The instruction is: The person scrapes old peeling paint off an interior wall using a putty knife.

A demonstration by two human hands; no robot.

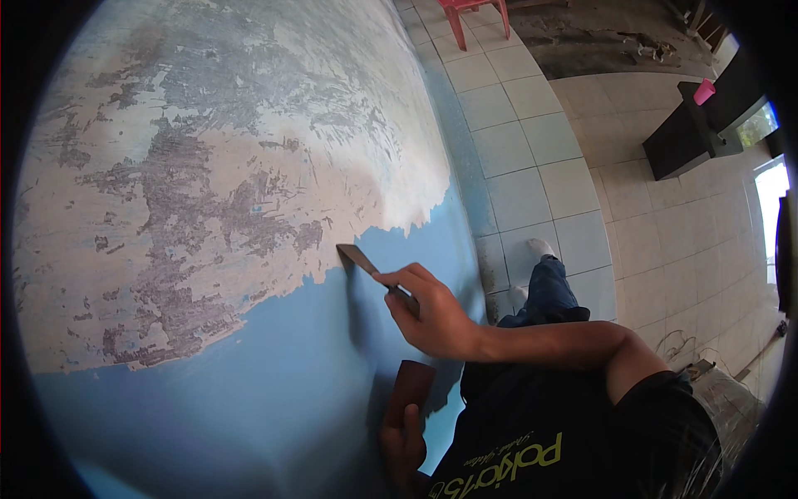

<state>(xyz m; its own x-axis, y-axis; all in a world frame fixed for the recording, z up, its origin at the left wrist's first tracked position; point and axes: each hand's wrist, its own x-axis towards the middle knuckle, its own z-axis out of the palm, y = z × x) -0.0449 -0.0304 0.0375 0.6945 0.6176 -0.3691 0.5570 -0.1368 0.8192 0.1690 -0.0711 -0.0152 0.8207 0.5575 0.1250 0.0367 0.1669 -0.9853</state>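
Observation:
A wall (pixel 249 366) fills the left side, with blue paint below a ragged area of bare pale plaster (pixel 208 216) mottled with grey. My right hand (pixel 432 316) is closed on the handle of a metal scraper (pixel 356 259), whose blade lies at the border where blue paint meets the bare patch. Below it, near the bottom edge, my left hand (pixel 403 441) grips a dark red-brown rectangular piece (pixel 411 382), possibly sandpaper, close to the blue paint. The scraper casts a shadow down the wall.
My legs and feet (pixel 544 279) stand on pale tiles (pixel 515 133) along the wall's base. A red plastic chair (pixel 474 17) is at the top; a small animal (pixel 652 50) is on dark ground beyond. At right are a black stand (pixel 673 133) with a pink cup (pixel 704 91), cables and a long-handled tool.

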